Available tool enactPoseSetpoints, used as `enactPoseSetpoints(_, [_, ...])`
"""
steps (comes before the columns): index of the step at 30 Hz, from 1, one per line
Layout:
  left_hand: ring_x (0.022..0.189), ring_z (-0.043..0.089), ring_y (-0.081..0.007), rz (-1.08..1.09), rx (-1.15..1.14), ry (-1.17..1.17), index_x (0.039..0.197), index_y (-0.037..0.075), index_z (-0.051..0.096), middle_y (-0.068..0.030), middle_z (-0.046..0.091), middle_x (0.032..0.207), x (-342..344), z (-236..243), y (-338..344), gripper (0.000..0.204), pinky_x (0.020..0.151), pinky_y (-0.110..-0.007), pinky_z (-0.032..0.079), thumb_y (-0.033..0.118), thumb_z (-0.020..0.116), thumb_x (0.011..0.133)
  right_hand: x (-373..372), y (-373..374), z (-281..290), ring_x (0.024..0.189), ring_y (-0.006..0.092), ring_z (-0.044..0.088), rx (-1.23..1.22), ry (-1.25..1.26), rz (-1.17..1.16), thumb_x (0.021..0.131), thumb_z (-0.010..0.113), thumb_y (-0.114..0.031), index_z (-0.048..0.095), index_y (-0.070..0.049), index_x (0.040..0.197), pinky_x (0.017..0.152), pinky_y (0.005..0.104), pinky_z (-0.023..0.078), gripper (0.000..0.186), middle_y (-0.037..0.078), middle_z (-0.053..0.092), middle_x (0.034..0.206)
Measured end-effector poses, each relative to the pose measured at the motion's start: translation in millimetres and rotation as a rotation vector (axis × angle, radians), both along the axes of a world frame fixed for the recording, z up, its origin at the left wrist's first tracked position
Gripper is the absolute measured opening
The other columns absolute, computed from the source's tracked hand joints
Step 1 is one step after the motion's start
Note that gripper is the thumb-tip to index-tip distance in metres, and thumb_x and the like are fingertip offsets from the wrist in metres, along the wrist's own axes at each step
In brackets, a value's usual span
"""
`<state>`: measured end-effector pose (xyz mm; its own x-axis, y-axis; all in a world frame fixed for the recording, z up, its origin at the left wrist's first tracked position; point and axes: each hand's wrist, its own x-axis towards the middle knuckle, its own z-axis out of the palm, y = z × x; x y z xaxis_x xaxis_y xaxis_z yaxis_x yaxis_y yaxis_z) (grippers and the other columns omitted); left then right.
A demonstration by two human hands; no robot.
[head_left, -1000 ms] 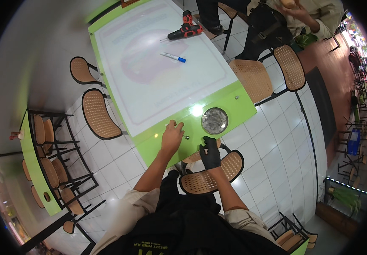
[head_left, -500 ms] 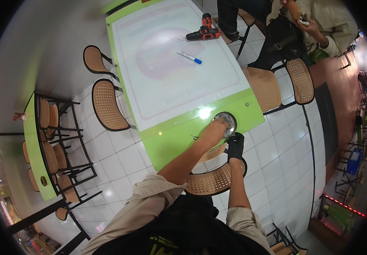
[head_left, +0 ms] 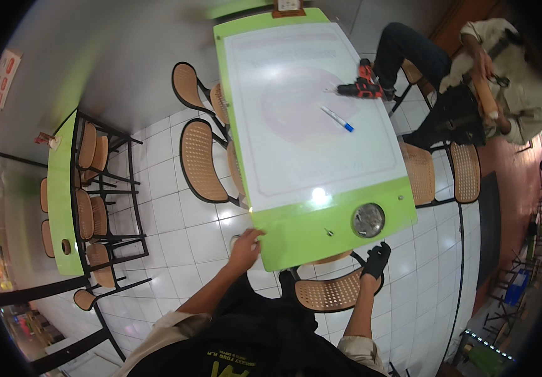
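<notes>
A round metal dish (head_left: pixel 362 231) holding small greyish pieces sits on the green front end of the table (head_left: pixel 293 235). To its left lies a small dark metal piece (head_left: pixel 329 232), too small to name. My left hand (head_left: pixel 244 251), bare and holding nothing I can see, is by the table's front left corner with its fingers apart. In a black glove, my right hand (head_left: pixel 376 260) hovers just off the front edge below the dish, over a chair back; its fingers are loosely spread and nothing shows in them.
A red and black cordless drill (head_left: pixel 362 87) and a blue-capped marker (head_left: pixel 337 118) lie on the table's white printed panel (head_left: pixel 283 169). Woven chairs (head_left: pixel 203 160) line its sides, one chair (head_left: pixel 337 290) right before me. A seated person (head_left: pixel 472 94) at right holds a brown object.
My left hand has come out of the dish and swung left to the table corner. My right hand has drawn back from the dish's rim. The whole view has shifted.
</notes>
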<state>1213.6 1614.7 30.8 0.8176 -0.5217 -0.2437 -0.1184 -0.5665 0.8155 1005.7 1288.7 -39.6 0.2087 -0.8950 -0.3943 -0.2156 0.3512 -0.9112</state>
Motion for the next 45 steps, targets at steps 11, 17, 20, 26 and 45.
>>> enactPoseSetpoints(11, [0.062, 0.066, -0.0170, 0.403, 0.436, 0.498, 0.104, 0.003, 0.066, -0.0095, 0.068, 0.078, 37, -153, 427, 0.024, 0.053, -0.032, 0.053, 0.011, 0.061, 0.082, 190, 153, 9, 0.080, 0.0093, 0.053, -0.323, 0.024, 0.292, 0.093, 0.054, -0.004, 0.059, -0.003, 0.106, 0.065, 0.0234, 0.046, 0.015, 0.002, 0.058, 0.096])
enactPoseSetpoints(17, [0.075, 0.068, -0.0171, 0.526, 0.076, 0.351, 0.107, 0.000, 0.064, -0.0096, 0.068, 0.092, 229, -76, 432, 0.023, 0.059, -0.028, 0.054, 0.015, 0.056, 0.092, 381, 254, 3, 0.081, 0.0274, 0.065, -0.437, 0.205, 0.619, 0.088, 0.060, -0.018, 0.062, -0.002, 0.095, 0.075, 0.0356, 0.050, 0.017, 0.016, 0.067, 0.086])
enactPoseSetpoints(20, [0.082, 0.068, -0.0166, 0.386, -0.127, 0.278, 0.108, -0.002, 0.062, -0.0099, 0.069, 0.094, 338, -18, 362, 0.023, 0.066, -0.028, 0.054, 0.014, 0.054, 0.094, 458, 282, 42, 0.089, 0.0346, 0.066, -0.507, 0.328, 0.742, 0.087, 0.062, -0.029, 0.063, -0.004, 0.099, 0.078, 0.0407, 0.050, 0.028, 0.018, 0.068, 0.092])
enactPoseSetpoints(26, [0.088, 0.066, -0.0180, 0.112, -0.452, 0.562, 0.112, -0.003, 0.060, -0.0129, 0.067, 0.102, 456, 12, 195, 0.025, 0.075, -0.028, 0.053, 0.013, 0.054, 0.094, 554, 254, 37, 0.093, 0.0377, 0.064, -0.505, 0.606, 0.745, 0.087, 0.062, -0.039, 0.057, -0.008, 0.105, 0.080, 0.0452, 0.050, 0.036, 0.020, 0.067, 0.097])
enactPoseSetpoints(45, [0.080, 0.064, -0.0210, 0.022, -0.102, 1.029, 0.107, -0.001, 0.059, -0.0115, 0.065, 0.093, 534, -107, -25, 0.044, 0.072, -0.034, 0.053, 0.039, 0.044, 0.101, 649, 211, 23, 0.079, 0.0346, 0.065, -0.646, 0.782, 0.909, 0.089, 0.056, -0.032, 0.059, -0.007, 0.091, 0.068, 0.0459, 0.051, 0.025, 0.016, 0.063, 0.085])
